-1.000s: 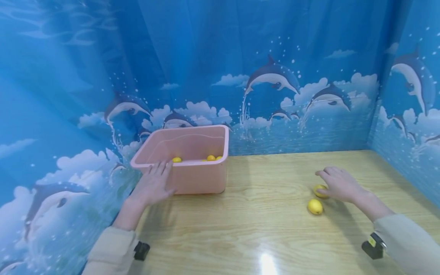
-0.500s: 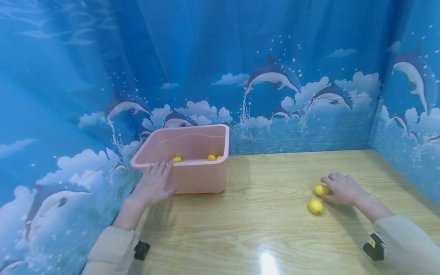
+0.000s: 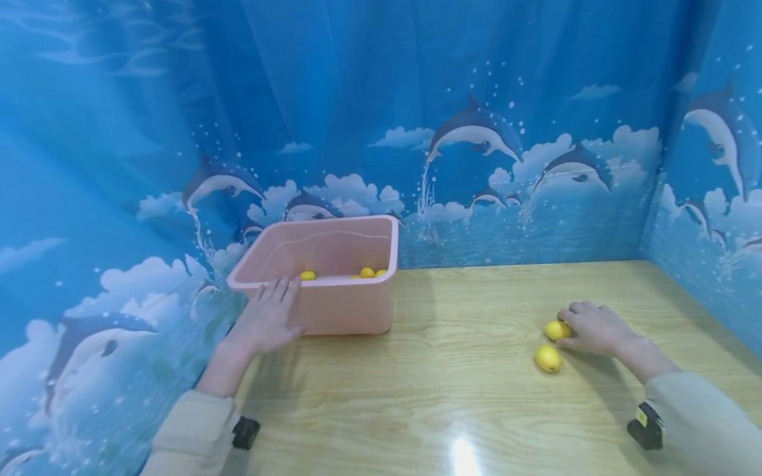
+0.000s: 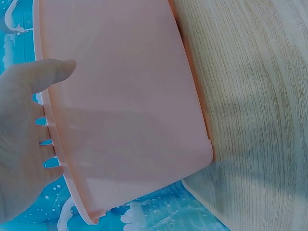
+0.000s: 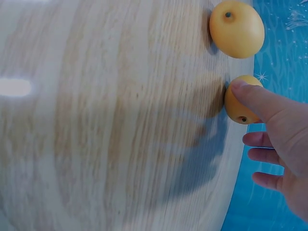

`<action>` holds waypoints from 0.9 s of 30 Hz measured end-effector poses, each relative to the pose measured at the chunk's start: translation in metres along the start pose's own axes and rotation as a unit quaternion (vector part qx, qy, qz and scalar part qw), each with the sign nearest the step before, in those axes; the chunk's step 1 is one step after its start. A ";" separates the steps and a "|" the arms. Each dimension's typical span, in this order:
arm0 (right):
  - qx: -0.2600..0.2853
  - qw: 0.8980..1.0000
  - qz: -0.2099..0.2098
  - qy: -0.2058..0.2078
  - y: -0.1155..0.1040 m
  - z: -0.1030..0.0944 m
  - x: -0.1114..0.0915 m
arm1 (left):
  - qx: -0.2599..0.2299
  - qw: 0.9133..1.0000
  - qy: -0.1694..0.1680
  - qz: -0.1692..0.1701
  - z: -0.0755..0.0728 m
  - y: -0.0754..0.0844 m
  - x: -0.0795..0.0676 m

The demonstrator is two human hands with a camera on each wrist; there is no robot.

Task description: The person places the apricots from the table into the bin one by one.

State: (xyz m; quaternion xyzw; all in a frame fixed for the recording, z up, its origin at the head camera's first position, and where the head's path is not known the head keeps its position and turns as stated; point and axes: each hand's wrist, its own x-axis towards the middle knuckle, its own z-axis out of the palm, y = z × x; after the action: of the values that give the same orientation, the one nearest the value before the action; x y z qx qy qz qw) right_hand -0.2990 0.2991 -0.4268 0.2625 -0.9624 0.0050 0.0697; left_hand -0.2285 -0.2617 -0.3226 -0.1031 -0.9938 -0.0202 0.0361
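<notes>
A pink plastic bin [image 3: 342,311] stands at the left of the table. My left hand [image 3: 266,324] rests with straight fingers over its near rim; in the left wrist view the thumb [image 4: 60,71] extends across the outer wall, and the fingertips are hidden behind the rim. On the right, my right hand [image 3: 597,328] holds a lemon [image 3: 557,330] against the table. The right wrist view has the thumb on this lemon [image 5: 237,107], the index finger mostly hidden behind it and the other fingers loosely bent. A second lemon [image 3: 548,358] lies just nearer to me, apart from the hand.
Several yellow fruits, one of them a lemon [image 3: 307,276], lie inside the bin, partly hidden by its rim. The wood-grain table [image 3: 452,357] stretches between bin and lemons. Blue dolphin-print curtains [image 3: 357,99] enclose the back and both sides.
My right hand has come down from above the far lemon to its right side, and its thumb and fingers have come round it. The left hand and the bin have stayed put.
</notes>
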 end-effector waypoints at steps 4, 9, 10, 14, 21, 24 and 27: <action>0.000 1.000 -0.003 -0.001 -0.002 0.000 0.002 | 0.001 1.000 0.004 0.003 0.000 0.000 -0.001; 0.006 1.000 0.004 -0.011 -0.004 0.000 0.003 | 0.005 1.000 0.007 0.006 0.000 -0.001 0.000; 0.006 1.000 0.006 -0.013 -0.004 0.000 0.003 | 0.006 1.000 0.007 0.005 0.000 -0.001 0.000; 0.011 1.000 0.013 -0.018 -0.003 -0.002 0.004 | 0.010 1.000 0.006 0.004 0.000 -0.001 0.000; 0.019 1.000 0.019 -0.015 -0.005 -0.011 0.010 | 0.016 1.000 0.006 0.005 0.001 -0.001 0.000; 0.025 0.999 0.017 -0.011 -0.007 -0.015 0.013 | 0.019 1.000 0.007 0.006 0.001 -0.001 0.000; 0.028 0.999 0.016 -0.007 -0.010 -0.019 0.017 | 0.022 1.000 0.005 0.004 0.000 0.000 -0.001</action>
State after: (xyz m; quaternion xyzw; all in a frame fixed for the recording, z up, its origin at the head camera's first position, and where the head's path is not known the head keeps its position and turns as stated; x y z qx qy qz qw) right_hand -0.3057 0.2825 -0.4063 0.2493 -0.9663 0.0314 0.0555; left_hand -0.2279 -0.2617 -0.3227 -0.1066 -0.9933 0.0008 0.0438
